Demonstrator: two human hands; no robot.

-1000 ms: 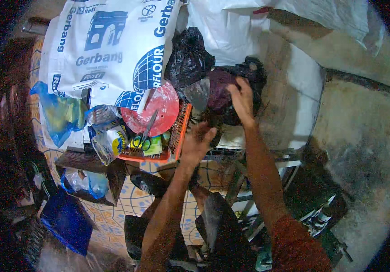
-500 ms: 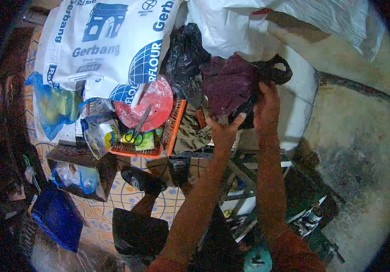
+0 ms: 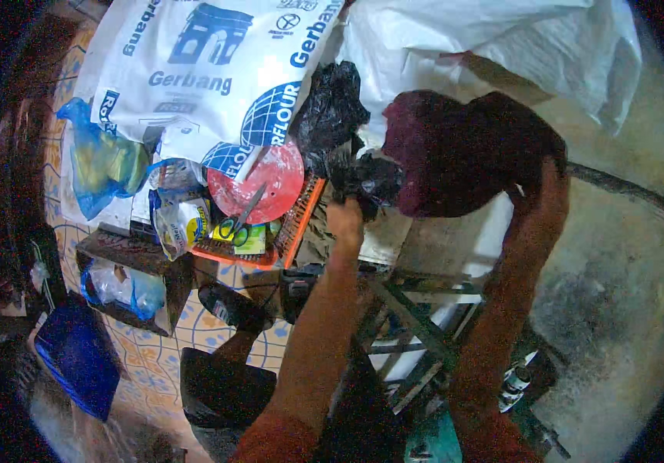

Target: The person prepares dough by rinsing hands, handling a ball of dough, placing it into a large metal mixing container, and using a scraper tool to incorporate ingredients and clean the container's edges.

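A dark maroon cloth (image 3: 455, 154) is spread out in front of me, its right part in shadow. My right hand (image 3: 547, 193) is closed at the cloth's lower right edge; some of its fingers are hidden. Against the cloth's left side lies a crumpled black plastic bag (image 3: 378, 181). My left hand (image 3: 346, 221) is closed on that bag's near left end. Left of my left hand are an orange plastic basket (image 3: 301, 231), a red round lid (image 3: 262, 185) dusted white, and scissors (image 3: 241, 220) with dark handles.
A big white sack with blue print (image 3: 216, 85) stands at the far left, with a blue plastic bag (image 3: 104, 166) beside it. White sheeting (image 3: 548, 46) covers the far right. A cardboard box (image 3: 170, 285) and a person's sandalled foot (image 3: 232, 305) are on the tiled floor.
My hands have moved apart: the right went right with the cloth, which is now spread wider. The left moved slightly left and now holds the black plastic.
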